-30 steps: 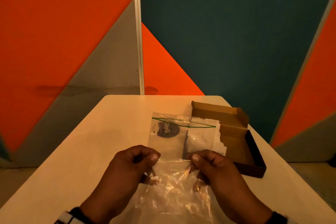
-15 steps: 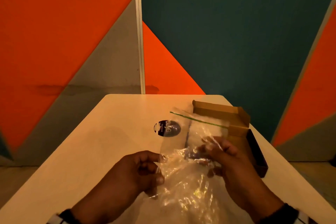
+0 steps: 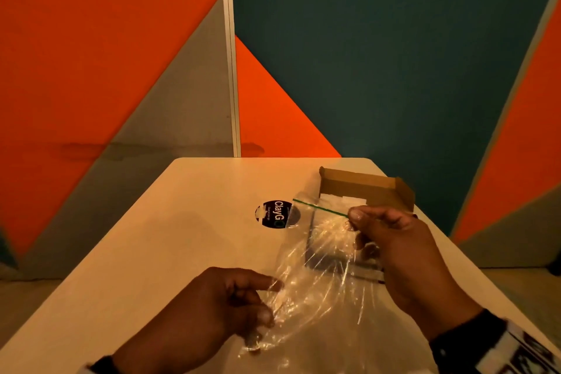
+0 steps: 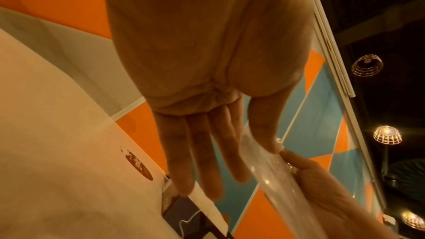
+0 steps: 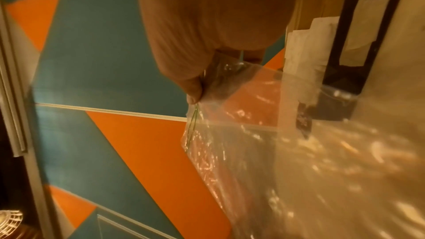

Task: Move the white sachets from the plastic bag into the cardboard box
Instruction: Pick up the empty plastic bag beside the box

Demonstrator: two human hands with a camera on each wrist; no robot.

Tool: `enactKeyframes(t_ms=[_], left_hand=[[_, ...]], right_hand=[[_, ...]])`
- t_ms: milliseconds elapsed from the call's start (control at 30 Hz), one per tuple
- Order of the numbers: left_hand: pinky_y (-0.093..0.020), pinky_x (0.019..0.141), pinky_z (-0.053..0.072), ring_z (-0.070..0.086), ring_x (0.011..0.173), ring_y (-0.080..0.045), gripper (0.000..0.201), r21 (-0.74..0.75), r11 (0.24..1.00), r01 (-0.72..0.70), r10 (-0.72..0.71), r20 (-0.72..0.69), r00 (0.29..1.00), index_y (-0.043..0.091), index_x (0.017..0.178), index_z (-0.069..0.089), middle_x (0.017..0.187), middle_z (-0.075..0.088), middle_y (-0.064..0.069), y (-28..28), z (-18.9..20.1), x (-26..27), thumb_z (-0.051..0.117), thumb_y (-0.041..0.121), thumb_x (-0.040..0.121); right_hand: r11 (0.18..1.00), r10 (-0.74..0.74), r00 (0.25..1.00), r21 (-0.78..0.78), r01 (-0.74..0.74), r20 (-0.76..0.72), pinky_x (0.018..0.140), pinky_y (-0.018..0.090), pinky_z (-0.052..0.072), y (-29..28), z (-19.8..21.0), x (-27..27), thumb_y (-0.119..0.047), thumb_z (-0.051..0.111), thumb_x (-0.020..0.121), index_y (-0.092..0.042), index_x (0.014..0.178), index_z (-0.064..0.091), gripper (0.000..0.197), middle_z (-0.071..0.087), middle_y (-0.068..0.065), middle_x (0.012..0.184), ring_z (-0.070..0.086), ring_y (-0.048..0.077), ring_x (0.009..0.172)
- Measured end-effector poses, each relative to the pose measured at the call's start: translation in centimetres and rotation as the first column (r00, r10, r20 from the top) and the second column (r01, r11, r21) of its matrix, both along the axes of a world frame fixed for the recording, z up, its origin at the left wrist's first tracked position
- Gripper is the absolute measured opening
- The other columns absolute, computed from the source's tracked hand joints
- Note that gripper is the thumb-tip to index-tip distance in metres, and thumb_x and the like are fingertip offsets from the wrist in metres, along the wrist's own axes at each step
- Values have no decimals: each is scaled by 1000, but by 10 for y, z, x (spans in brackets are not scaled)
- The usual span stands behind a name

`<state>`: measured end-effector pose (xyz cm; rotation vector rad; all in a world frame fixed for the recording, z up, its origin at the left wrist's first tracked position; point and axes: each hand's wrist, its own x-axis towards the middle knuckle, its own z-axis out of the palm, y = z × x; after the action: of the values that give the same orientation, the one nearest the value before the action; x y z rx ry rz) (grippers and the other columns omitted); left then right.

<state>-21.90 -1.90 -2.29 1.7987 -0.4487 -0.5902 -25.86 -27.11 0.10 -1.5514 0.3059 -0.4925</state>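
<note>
The right hand (image 3: 403, 255) pinches the bag (image 3: 315, 279) at its green-lined mouth over the box (image 3: 367, 188); the left hand (image 3: 212, 313), fingers loosely extended, touches its lower end; white sachets (image 5: 299, 50) lie inside

Round black sticker (image 3: 277, 214) on the table (image 3: 170, 240) reads "ClayG", white letters running sideways. Smaller line beside it too tiny to read. No other legible text.

Two bare hands, dark cuff with a white patterned band (image 3: 516, 349) at the right wrist, dark left cuff (image 3: 103, 364)
</note>
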Motion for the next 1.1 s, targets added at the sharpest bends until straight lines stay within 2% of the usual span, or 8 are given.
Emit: enactKeyframes(t_ms=[100,167,333,433,500,700,900,1100], left_hand=[[-26,81,56,73,87,-14,26,12,999,51,-51,50,997,25,113,73,97,78,-3,-3,3,-2,75,18,87],[-24,73,54,71,78,-12,17,-31,999,-12,15,102,995,25,104,76,88,77,-1,-9,5,-3,75,25,87],[-47,72,55,64,49,-23,9,-302,921,-245,265,25,964,2,87,75,58,64,-13,-22,8,0,66,-1,88],[-54,72,57,62,48,-26,7,-415,854,-313,300,-99,949,-4,84,73,61,60,-18,-24,9,2,67,-1,83],[-41,59,57,66,56,-31,9,-443,838,-319,289,-138,948,-2,80,73,68,65,-22,-26,9,0,68,6,82],[-25,44,49,59,56,-19,21,-473,802,-365,341,-138,930,-2,84,77,72,60,-17,-23,8,2,67,16,81],[-36,51,53,57,57,-27,20,-499,785,-368,344,-144,928,6,93,79,70,58,-20,-19,6,9,62,-2,84],[-36,51,53,59,60,-25,23,-536,773,-339,292,-174,941,5,82,77,71,60,-19,-20,7,12,57,-6,85]], right_hand=[[999,38,999,-19,-38,24,60,34,53,3,3,1,-26,70,83,-16,87,75,12,71,-1,65,61,17,59],[997,81,996,6,-81,33,62,37,54,4,7,1,-30,71,79,-18,90,75,17,72,0,69,62,19,61],[947,239,969,209,-245,53,76,52,56,1,2,-1,-37,65,73,-32,119,62,46,75,4,106,70,34,93],[945,318,946,104,-311,-56,70,46,55,6,-10,-11,-29,66,79,-21,111,68,33,76,7,101,73,31,88],[945,322,938,-11,-326,-127,65,37,53,11,-15,-15,-19,65,88,-14,97,74,13,77,8,91,71,26,76],[954,286,944,-47,-297,-164,58,29,54,15,-12,-19,-10,61,93,-18,79,77,23,75,5,75,65,17,59],[962,268,959,82,-261,-95,60,40,50,14,-10,-17,-5,55,94,-12,95,74,19,73,20,80,60,33,60],[955,274,957,145,-259,-96,58,39,51,12,-15,-15,1,52,94,-12,76,78,34,75,19,85,65,36,69]])
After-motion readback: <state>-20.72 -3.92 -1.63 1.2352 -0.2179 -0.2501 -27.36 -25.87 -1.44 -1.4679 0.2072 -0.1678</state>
